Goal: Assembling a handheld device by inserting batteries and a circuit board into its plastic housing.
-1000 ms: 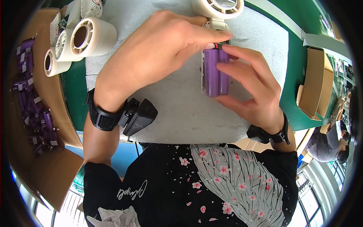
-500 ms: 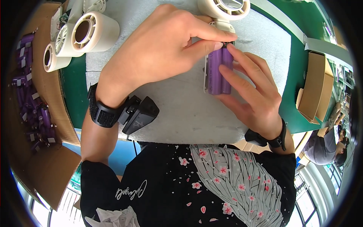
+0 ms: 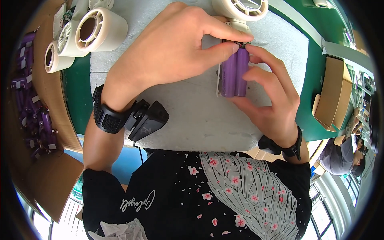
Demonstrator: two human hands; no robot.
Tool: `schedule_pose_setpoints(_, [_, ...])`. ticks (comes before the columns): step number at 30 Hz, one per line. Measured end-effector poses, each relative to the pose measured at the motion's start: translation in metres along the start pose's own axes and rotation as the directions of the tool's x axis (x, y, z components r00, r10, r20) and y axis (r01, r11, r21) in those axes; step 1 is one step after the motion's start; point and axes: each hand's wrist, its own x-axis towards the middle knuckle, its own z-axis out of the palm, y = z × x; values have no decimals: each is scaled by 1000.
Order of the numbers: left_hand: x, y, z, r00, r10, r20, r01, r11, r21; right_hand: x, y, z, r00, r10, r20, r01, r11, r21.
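A purple battery pack (image 3: 235, 74) of two cylindrical cells lies lengthwise along the white handle of a fan-like housing (image 3: 239, 27); a thin edge of the handle shows at its left. Dark parts, perhaps a small circuit board (image 3: 242, 45), sit at its far end. There my left hand (image 3: 176, 44) pinches with thumb and index finger, partly covering the join. On the right, my right hand (image 3: 278, 96) is curled about the pack, thumb at the near end and a fingertip at the far end. Its other fingers bend beside the cells.
Several white round fan housings (image 3: 102, 30) stand at the far left. A cardboard box (image 3: 68, 100) with many purple battery packs (image 3: 30, 100) is further left. A pale foam sheet (image 3: 184, 116) covers the green table (image 3: 76, 86). An open small carton (image 3: 331, 92) lies right; another person (image 3: 340, 156) sits beyond.
My right fingers have shifted off the side of the cells toward the ends. My left thumb and index finger stay at the far end, moving only slightly. The dark parts there show more.
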Motion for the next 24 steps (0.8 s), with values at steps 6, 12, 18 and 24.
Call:
schedule_pose_setpoints(6, [1, 10, -9, 979, -152, 138, 161, 985, -60, 4, 1, -1, 991, 124, 54, -128, 989, 77])
schedule_pose_setpoints(12, [0, -5, 0, 997, -70, 13, 71, 987, -143, 13, 0, 4, 958, 272, 88, -285, 931, 227])
schedule_pose_setpoints(18, [4, 7, -6, 980, -181, 78, 191, 969, -159, 15, 3, -3, 977, 209, 48, -214, 966, 142])
schedule_pose_setpoints(24, [-1, 6, -1, 980, -178, 93, 192, 963, -190, 9, 0, 3, 987, 153, 54, -162, 946, 280])
